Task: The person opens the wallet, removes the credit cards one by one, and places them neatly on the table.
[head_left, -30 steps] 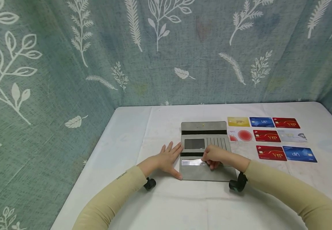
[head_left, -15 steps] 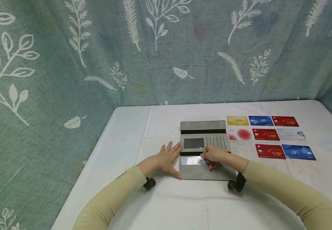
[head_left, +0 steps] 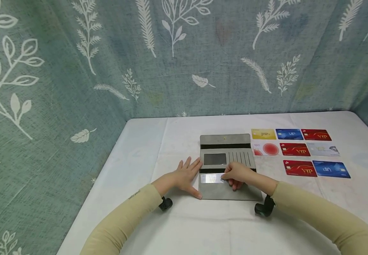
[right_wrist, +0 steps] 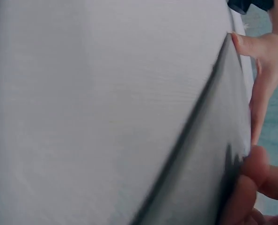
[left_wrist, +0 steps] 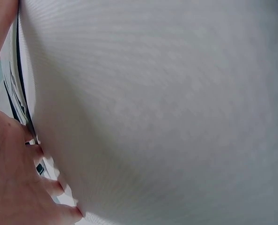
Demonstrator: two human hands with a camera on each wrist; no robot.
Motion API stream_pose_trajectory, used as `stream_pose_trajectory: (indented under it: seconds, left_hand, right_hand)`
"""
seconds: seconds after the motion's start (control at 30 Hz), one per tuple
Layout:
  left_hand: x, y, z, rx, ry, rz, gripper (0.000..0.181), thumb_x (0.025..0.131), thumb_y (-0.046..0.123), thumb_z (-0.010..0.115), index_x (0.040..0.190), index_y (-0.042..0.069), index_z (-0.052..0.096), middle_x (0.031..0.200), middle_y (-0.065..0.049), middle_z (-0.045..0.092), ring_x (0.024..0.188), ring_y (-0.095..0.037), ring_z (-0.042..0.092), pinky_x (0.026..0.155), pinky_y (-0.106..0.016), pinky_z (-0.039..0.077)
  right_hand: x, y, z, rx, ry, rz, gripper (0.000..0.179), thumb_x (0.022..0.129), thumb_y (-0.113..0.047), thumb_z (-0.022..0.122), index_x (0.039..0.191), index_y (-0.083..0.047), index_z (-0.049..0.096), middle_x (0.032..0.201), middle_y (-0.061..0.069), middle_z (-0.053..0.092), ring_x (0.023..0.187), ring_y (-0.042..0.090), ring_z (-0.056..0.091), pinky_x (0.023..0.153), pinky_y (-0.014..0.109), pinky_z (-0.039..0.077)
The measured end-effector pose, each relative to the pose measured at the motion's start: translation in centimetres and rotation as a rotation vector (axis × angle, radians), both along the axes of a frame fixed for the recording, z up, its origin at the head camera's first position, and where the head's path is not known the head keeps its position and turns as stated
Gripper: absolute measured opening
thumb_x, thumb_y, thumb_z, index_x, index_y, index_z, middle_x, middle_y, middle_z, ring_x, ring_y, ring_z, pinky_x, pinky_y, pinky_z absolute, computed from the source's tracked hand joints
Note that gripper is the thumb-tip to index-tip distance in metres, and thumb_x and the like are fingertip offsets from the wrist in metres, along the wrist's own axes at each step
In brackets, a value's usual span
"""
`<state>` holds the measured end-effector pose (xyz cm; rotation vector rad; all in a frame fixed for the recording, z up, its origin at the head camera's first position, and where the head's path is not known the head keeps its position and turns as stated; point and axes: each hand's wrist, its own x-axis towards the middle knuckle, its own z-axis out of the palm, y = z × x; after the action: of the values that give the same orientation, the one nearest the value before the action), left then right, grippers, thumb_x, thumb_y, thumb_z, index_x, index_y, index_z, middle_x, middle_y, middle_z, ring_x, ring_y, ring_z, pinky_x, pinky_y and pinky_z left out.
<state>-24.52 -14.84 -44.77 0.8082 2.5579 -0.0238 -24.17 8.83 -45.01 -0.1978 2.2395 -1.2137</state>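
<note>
A grey card wallet (head_left: 217, 193) lies unfolded on the white table, with a dark window, a row of slots and black bands. Across its lower part lies a whitish, shiny card (head_left: 210, 178). My right hand (head_left: 238, 173) pinches this card near its right end, fingers curled; they cover that end. My left hand (head_left: 185, 178) rests with fingers spread at the wallet's left edge, fingertips and thumb touching it. In the right wrist view the wallet (right_wrist: 209, 140) shows edge-on, with the right fingers (right_wrist: 244, 197) over it. The left wrist view shows mostly table, with the left hand (left_wrist: 17, 173) at its edge.
Right of the wallet, several cards lie in three rows, among them a yellow card (head_left: 263, 134), a red card (head_left: 300, 168) and a blue card (head_left: 331, 169). A patterned green curtain (head_left: 171, 88) hangs behind and left of the table (head_left: 158, 141).
My right hand has shifted slightly left and nearer along the card, still at its right end. The left hand and the wallet stay in place.
</note>
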Motion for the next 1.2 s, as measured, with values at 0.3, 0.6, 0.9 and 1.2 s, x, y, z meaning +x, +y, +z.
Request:
stream_pose_trajectory:
  seconds: [0.3, 0.6, 0.9, 1.2]
  left_hand:
    - [-0.1, 0.0, 0.0, 0.009, -0.004, 0.005, 0.121, 0.064, 0.069, 0.066, 0.148, 0.010, 0.002, 0.154, -0.006, -0.008, 0.138, -0.038, -0.010, 0.108, -0.057, 0.002]
    - [0.0, 0.1, -0.1, -0.001, -0.003, 0.009, 0.122, 0.063, 0.070, 0.065, 0.148, 0.012, 0.001, 0.154, -0.004, -0.010, 0.138, -0.036, -0.011, 0.109, -0.056, 0.001]
    - [0.1, 0.1, 0.2, 0.001, 0.000, 0.006, 0.120, 0.064, 0.069, 0.066, 0.148, 0.011, 0.003, 0.155, -0.005, -0.007, 0.138, -0.038, -0.009, 0.108, -0.057, 0.003]
    - [0.1, 0.0, 0.1, 0.001, 0.007, 0.000, 0.120, 0.064, 0.069, 0.066, 0.148, 0.009, 0.004, 0.154, -0.007, -0.007, 0.138, -0.038, -0.009, 0.108, -0.058, 0.003]
  right_hand:
    - [-0.2, 0.0, -0.2, -0.095, -0.050, -0.106, 0.019, 0.088, -0.011, 0.059, 0.072, -0.001, 0.058, 0.053, 0.001, 0.052, 0.039, 0.008, 0.050, 0.039, 0.019, 0.042]
    - [-0.5, -0.1, -0.9, -0.121, 0.023, -0.235, 0.017, 0.086, -0.012, 0.062, 0.075, -0.002, 0.055, 0.057, 0.002, 0.052, 0.041, 0.009, 0.050, 0.041, 0.021, 0.045]
    - [0.2, -0.2, -0.4, -0.097, 0.180, -0.202, 0.011, 0.083, -0.006, 0.065, 0.082, 0.001, 0.057, 0.062, 0.003, 0.056, 0.049, 0.010, 0.052, 0.046, 0.022, 0.047]
    - [0.6, 0.1, -0.6, -0.268, 0.118, -0.255, 0.022, 0.081, 0.002, 0.065, 0.098, 0.006, 0.050, 0.076, 0.007, 0.057, 0.062, 0.011, 0.057, 0.054, 0.025, 0.052]
